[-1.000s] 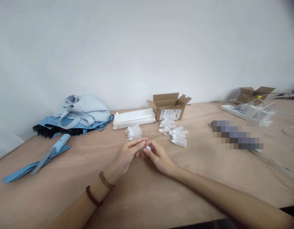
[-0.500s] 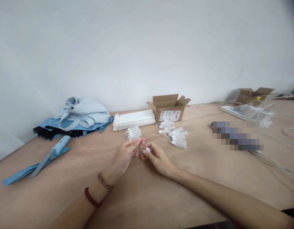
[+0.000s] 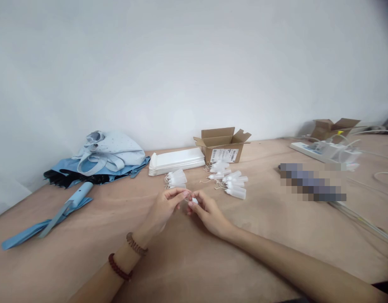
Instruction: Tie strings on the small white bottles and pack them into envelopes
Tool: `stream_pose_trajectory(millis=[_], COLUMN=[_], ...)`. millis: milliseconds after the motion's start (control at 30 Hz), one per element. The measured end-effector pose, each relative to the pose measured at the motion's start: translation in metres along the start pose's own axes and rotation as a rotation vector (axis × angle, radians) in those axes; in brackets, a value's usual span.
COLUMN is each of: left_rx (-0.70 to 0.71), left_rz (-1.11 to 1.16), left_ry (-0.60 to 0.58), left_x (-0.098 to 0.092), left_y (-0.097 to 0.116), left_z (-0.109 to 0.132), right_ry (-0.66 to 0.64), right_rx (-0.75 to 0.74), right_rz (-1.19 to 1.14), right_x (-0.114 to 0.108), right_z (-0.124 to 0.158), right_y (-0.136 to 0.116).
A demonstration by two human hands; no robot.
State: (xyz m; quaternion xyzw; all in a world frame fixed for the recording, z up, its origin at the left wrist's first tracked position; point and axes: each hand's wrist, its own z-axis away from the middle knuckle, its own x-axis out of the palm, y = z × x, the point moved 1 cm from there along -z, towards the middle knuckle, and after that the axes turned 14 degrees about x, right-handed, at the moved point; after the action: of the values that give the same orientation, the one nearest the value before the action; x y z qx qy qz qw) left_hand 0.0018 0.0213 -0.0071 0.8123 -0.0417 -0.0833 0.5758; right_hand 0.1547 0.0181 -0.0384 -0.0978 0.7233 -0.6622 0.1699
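Near the middle of the table, my right hand (image 3: 213,215) pinches a small white plastic piece (image 3: 194,201), mostly covered by the fingers, so its kind is unclear. My left hand (image 3: 164,209) meets it from the left, thumb and forefinger pinched together at the fingertips of my right hand. Whatever lies in that pinch is too small to make out. Just beyond my left hand is a little group of clear plastic bottles (image 3: 176,177) with strings at their necks. More such small bottles (image 3: 236,192) lie in a loose cluster beyond my right hand.
Behind the bottles stand a stack of white flat packets (image 3: 178,160) and an open cardboard box (image 3: 223,147). On the left lie a pale blue bag (image 3: 118,147) and a blue umbrella (image 3: 80,195). A power strip (image 3: 310,150), cables and a blurred-out object (image 3: 310,182) are on the right.
My left hand's fingers have closed in and come up against the white piece held in my right hand. My right hand has barely moved, and the view has shifted slightly.
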Motion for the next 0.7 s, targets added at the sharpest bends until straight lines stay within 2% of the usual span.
stream_pose_trajectory(millis=[700], left_rx=[0.028], left_rz=[-0.036], left_ry=[-0.035], left_x=[0.0041], left_y=[0.0012], left_z=[0.0017], right_ry=[0.003], right_rx=[0.001], right_rz=[0.022], right_x=[0.0003], right_z=[0.0003], right_y=[0.0015])
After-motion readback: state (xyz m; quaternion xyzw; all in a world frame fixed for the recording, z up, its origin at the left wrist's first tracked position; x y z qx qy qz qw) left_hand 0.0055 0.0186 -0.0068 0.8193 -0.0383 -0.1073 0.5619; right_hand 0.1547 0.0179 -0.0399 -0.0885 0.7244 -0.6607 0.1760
